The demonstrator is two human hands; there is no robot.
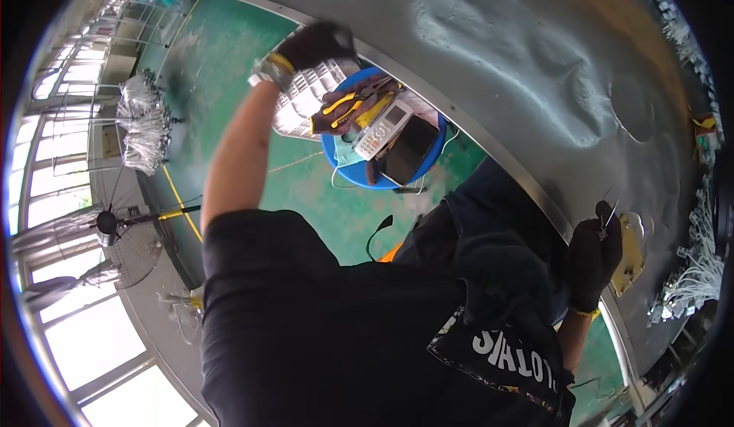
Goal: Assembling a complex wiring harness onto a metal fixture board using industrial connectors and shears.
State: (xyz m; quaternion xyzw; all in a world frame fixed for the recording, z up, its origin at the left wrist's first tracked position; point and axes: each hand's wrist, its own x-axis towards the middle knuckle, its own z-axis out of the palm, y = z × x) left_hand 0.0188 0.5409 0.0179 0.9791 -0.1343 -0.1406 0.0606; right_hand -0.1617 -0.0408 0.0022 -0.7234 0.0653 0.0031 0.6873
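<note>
In the head view, the right hand (590, 263), in a dark glove, is near the right side of the metal table (497, 68), its fingers closed in a pinch on a slim metal piece (611, 217) that stands up past the fingertips. The piece looks light and fairly stiff, though its thin end could probably bend; being smooth and narrow, it may turn or slip between gloved fingers, so the thicker part low down — where the fingers are — seems the surer hold. Its exact form is too small to tell. Just beside that hand lies a flat yellowish plate (631, 257), likely stiff and easiest to take by its edge. The left hand (319, 45), gloved too, is blurred above the upper end of a white slatted crate (303, 106); whether it grips anything, or touches the crate, I cannot tell. The crate looks like light, rigid plastic, best taken by the rim. Next to it is a blue stool (358, 175) bearing yellow-handled pliers (353, 109), a pale handheld device with keys (381, 133) and a dark flat device (410, 150) — its glossy face probably slick and easily scratched, so the sides suit a grip better.
</note>
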